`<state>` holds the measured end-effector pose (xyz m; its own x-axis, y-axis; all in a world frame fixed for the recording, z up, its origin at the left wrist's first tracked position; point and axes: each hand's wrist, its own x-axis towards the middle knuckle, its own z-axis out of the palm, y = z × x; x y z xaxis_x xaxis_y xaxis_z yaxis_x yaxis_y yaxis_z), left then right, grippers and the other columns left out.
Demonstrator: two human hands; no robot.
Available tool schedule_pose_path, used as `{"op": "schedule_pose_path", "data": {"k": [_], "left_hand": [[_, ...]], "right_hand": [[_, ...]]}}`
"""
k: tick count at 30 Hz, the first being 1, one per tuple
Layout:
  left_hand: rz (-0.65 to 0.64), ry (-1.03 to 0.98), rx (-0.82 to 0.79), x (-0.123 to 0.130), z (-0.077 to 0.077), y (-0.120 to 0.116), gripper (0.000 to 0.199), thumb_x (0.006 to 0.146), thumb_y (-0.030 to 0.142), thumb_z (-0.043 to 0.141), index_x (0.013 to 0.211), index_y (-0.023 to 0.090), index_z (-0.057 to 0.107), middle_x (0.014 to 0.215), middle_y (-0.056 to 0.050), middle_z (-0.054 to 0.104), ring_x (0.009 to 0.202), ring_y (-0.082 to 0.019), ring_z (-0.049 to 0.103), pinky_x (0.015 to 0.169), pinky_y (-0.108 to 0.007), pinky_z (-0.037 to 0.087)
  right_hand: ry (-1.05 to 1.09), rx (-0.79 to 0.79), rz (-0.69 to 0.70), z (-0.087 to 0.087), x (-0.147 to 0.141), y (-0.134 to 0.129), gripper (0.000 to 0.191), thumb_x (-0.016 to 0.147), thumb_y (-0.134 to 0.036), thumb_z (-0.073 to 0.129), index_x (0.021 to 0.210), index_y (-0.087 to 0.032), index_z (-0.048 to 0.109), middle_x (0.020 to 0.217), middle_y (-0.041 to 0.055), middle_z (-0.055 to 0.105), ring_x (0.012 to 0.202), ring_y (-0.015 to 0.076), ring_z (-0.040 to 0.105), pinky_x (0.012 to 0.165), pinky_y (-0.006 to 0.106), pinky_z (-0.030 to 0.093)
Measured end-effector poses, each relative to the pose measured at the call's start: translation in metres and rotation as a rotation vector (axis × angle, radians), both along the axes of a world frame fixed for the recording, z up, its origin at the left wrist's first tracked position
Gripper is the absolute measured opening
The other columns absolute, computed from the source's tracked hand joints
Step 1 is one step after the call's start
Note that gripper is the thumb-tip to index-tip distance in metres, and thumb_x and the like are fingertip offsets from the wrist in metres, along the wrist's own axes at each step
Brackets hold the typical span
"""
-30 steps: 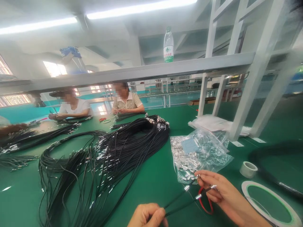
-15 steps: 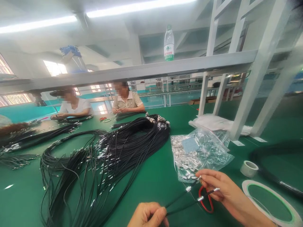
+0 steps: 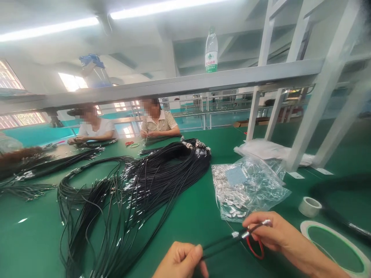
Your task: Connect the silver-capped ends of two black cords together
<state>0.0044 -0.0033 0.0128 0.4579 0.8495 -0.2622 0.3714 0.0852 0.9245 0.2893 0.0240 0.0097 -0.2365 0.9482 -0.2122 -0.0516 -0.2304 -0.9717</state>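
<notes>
My left hand point(image 3: 182, 258) pinches a black cord point(image 3: 222, 251) between thumb and fingers at the bottom middle. Two strands of it run to the right, each with a small silver metal sleeve point(image 3: 235, 234) near its end. At that end my right hand point(image 3: 274, 232) is closed on the cord, and one silver tip lies across its fingers. A red loop, perhaps a scissors handle point(image 3: 256, 253), shows below the right hand, partly hidden by it. Just behind lies a clear plastic bag point(image 3: 255, 185) with many small silver metal pieces.
A large bundle of black cords point(image 3: 174, 170) with silver tips covers the left and middle of the green table point(image 3: 185, 216). At right are a tape roll point(image 3: 310, 207), a white ring-shaped spool point(image 3: 356, 251) and metal rack posts point(image 3: 314, 85). Two people sit across the table.
The two strands have come closer together, with their sleeves almost side by side. My right fingers have shifted onto the tipped strand. The view has moved slightly.
</notes>
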Motion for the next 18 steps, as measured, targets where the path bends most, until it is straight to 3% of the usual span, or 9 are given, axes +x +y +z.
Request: {"op": "schedule_pose_path", "data": {"k": [5,10,14,18], "left_hand": [[-0.040,0.022,0.102,0.004,-0.003,0.001,0.080,0.078,0.080,0.035,0.067,0.010,0.073,0.036,0.007,0.024,0.042,-0.007,0.022,0.046,-0.025,0.015],[-0.035,0.035,0.136,0.008,-0.006,0.002,0.081,0.077,0.081,0.034,0.065,0.011,0.073,0.038,0.005,0.026,0.046,-0.009,0.027,0.050,-0.025,0.020],[-0.018,0.046,0.110,0.008,-0.007,0.001,0.082,0.074,0.083,0.035,0.064,0.011,0.072,0.041,0.005,0.028,0.046,-0.008,0.027,0.049,-0.026,0.019],[-0.012,0.059,0.138,0.007,-0.003,0.001,0.080,0.078,0.080,0.034,0.066,0.011,0.072,0.043,0.005,0.028,0.048,-0.009,0.028,0.052,-0.025,0.022]], "right_hand": [[0.125,-0.066,0.052,-0.005,-0.008,-0.003,0.035,0.066,-0.042,0.077,0.082,-0.013,0.067,0.062,0.0022,0.055,0.044,0.0024,0.024,0.046,0.021,0.014],[0.364,-0.164,0.011,-0.002,-0.029,-0.008,0.038,0.066,-0.040,0.081,0.084,-0.015,0.059,0.062,-0.0014,0.053,0.044,0.0002,0.011,0.044,0.019,0.010],[0.428,-0.215,-0.012,-0.007,-0.041,-0.011,0.039,0.067,-0.039,0.082,0.081,-0.015,0.054,0.062,-0.0012,0.053,0.044,-0.0001,0.012,0.043,0.016,0.010],[0.483,-0.239,0.011,-0.014,-0.042,-0.009,0.035,0.069,-0.036,0.082,0.087,-0.014,0.061,0.067,0.0007,0.055,0.045,0.0000,0.015,0.042,0.015,0.013]]}}
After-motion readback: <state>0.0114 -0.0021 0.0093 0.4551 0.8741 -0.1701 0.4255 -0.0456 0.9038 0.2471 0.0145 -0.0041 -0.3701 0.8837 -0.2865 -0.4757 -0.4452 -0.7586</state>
